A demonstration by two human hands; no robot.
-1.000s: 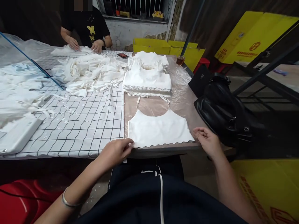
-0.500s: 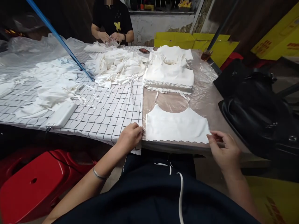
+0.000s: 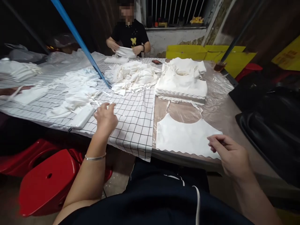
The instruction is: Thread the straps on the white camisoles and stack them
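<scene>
A white halter top (image 3: 185, 136) with a scalloped hem lies flat on the plastic-covered table (image 3: 220, 106) in front of me. My right hand (image 3: 231, 156) rests at its lower right corner, fingers loosely curled and touching the hem. My left hand (image 3: 106, 118) hovers, fingers apart and holding nothing, over the checked cloth (image 3: 133, 122), near a white flat piece (image 3: 81, 117). Behind the top stands a neat stack of folded white tops (image 3: 182, 84).
A heap of loose white garments (image 3: 133, 76) lies mid-table, more white pieces (image 3: 77, 90) to the left. A person in black (image 3: 128, 34) handles fabric at the far end. A black bag (image 3: 272, 125) sits at right, red stools (image 3: 47, 181) below left, and a blue pole (image 3: 79, 40) crosses the table.
My left hand let go of the top's left corner and moved left over the checked cloth. The view turned to the left. My right hand stays at the hem.
</scene>
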